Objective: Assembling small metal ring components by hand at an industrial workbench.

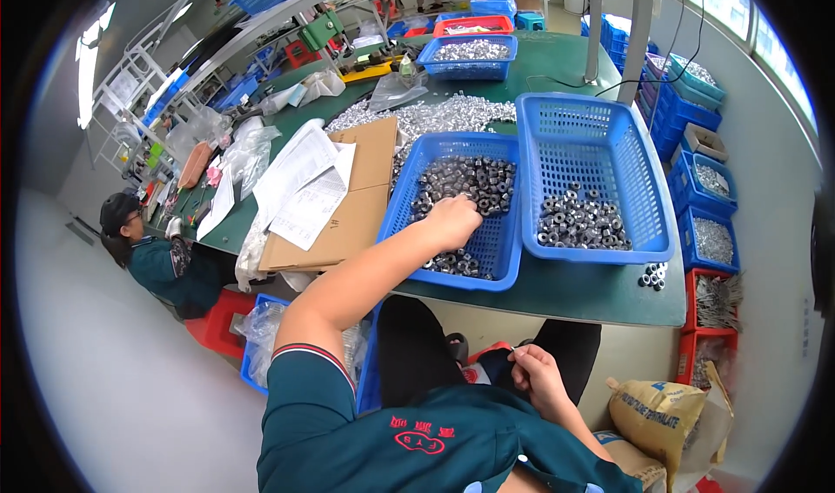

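I see red lettering [421, 442] on the wearer's teal shirt [383, 471], blue capitals [648, 416] on a tan sack [665, 439], writing on white papers [304, 199] and cardboard [370, 176].

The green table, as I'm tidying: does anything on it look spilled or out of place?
Small metal rings lie loose near the table's front right corner, though similar ones sit in the right blue basket. Silvery pieces are heaped on the tabletop, perhaps deliberately.
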Demonstrator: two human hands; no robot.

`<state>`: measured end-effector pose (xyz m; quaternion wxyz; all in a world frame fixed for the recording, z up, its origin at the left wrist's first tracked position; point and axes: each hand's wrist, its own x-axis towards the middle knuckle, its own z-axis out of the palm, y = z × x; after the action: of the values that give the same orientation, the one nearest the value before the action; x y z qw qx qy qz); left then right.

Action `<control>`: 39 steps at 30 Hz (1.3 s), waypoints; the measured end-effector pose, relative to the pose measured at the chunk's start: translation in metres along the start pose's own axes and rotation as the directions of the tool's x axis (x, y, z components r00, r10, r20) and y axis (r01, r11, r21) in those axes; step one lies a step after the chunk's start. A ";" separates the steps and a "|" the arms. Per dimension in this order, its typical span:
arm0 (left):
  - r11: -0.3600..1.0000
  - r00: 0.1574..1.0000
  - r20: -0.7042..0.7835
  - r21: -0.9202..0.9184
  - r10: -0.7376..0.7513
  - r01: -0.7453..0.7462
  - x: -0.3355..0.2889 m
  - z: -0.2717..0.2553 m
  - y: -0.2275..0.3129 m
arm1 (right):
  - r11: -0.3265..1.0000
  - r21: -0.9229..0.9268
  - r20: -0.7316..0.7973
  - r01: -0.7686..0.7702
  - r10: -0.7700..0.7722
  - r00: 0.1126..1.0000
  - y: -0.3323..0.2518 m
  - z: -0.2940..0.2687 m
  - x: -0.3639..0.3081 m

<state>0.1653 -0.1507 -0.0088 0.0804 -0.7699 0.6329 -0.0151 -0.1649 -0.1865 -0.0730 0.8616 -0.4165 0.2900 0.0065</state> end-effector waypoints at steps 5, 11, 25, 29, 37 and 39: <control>0.994 1.000 -0.002 -0.111 0.024 -0.024 -0.003 -0.013 0.003 | 1.000 -0.016 -0.042 0.014 -0.015 0.999 0.002 0.003 -0.003; 0.710 0.991 -0.002 -0.698 -0.135 0.095 -0.016 -0.035 -0.001 | 0.999 -0.021 -0.029 0.031 -0.032 0.999 0.001 0.005 -0.007; -0.700 0.981 -0.013 -0.698 -0.194 -0.148 -0.135 -0.046 0.085 | 0.563 -0.539 0.287 0.627 -0.576 0.765 -0.088 0.075 -0.032; -0.840 0.975 0.056 -0.521 -0.213 -0.153 -0.146 -0.040 0.101 | 0.450 -0.617 0.344 0.646 -0.584 0.735 -0.089 0.086 -0.023; -0.888 0.950 0.178 -0.431 -0.257 -0.159 -0.162 -0.032 0.123 | 0.334 -0.676 0.357 0.657 -0.631 0.689 -0.077 0.102 -0.018; -0.856 0.929 0.191 -0.480 -0.316 -0.193 -0.163 -0.033 0.128 | 0.283 -0.686 0.359 0.670 -0.669 0.651 -0.074 0.103 -0.016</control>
<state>0.0041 -0.0189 0.0187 -0.8023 -0.3379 0.0702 0.4871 -0.1082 -0.1567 0.0375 0.5144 -0.8242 0.0550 -0.2302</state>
